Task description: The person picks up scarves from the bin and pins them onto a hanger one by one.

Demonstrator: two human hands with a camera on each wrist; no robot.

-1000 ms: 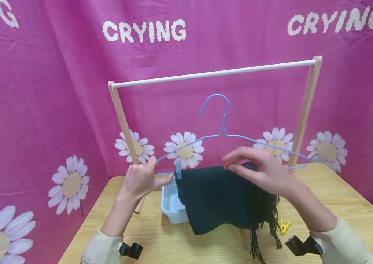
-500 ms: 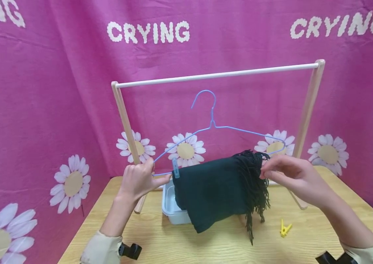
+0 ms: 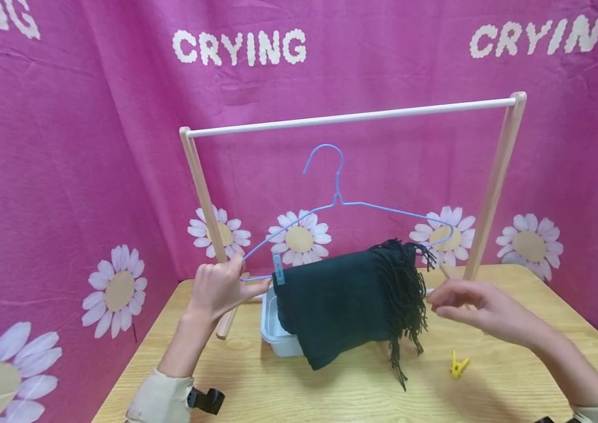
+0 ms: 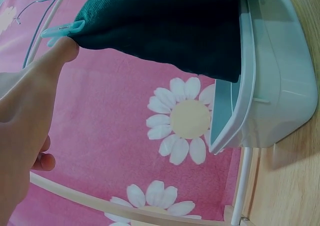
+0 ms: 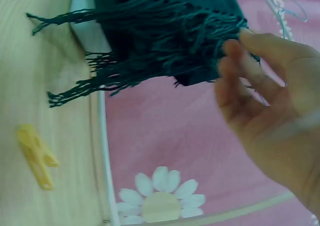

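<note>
Your L hand (image 3: 217, 288) grips the blue hanger (image 3: 338, 198); dark cloth (image 3: 341, 299) draped over its bar, 1 blue peg (image 3: 278, 269) on. Your R hand (image 3: 489, 308), fingers loosely bent, 0 held, near cloth. Pale tub (image 3: 284, 348) on table (image 3: 352, 393) behind cloth, interior part-hidden.

Diffuse, bright light fills the head view evenly; soft shadows beneath the fringed scarf (image 3: 336, 305) on the wooden tabletop (image 3: 246, 390) suggest a source overhead. The scarf is so dark there that its folds lose detail. Wide-angle stretch enlarges the printed daisy (image 3: 0, 376) in the lower left corner. The left wrist view is dimmer and cooler, with lens curvature bowing the wooden rack post (image 4: 125, 210). Haze washes out the right wrist view: the right hand (image 5: 275, 96) is smeared, a pale streak crosses it, and the yellow clothespin (image 5: 36, 156) looks soft.
</note>
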